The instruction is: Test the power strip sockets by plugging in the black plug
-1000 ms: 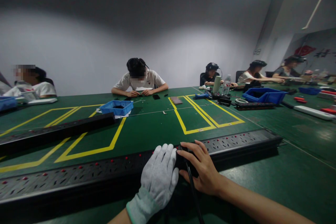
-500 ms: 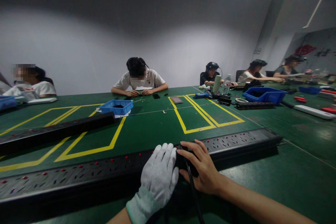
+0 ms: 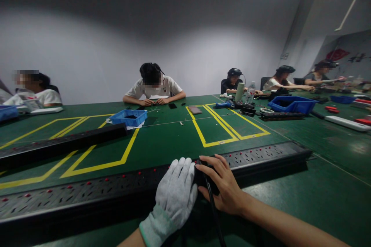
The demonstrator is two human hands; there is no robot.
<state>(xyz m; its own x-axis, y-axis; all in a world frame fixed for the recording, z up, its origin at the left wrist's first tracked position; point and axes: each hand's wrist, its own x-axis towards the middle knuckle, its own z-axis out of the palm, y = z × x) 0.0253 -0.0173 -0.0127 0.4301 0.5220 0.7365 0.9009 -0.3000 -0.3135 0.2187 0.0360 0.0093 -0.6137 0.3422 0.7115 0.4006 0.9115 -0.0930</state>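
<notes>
A long black power strip (image 3: 121, 185) with red dots along its sockets runs across the table in front of me. My left hand (image 3: 175, 191), in a light grey glove, lies over the middle of the strip, its fingers close together and wrapped over it. Beside it, my bare right hand (image 3: 222, 185) curves its fingers and thumb round a black plug-like piece at the strip, mostly hidden by the hands. From under this hand a black cord (image 3: 213, 208) runs down towards me.
Another black strip (image 3: 63, 142) lies at left, near a small blue bin (image 3: 129, 117). Yellow tape (image 3: 222, 142) marks the green table (image 3: 162, 142). A larger blue bin (image 3: 291, 104) and a bottle (image 3: 251, 92) stand at right. Several people sit along the far side.
</notes>
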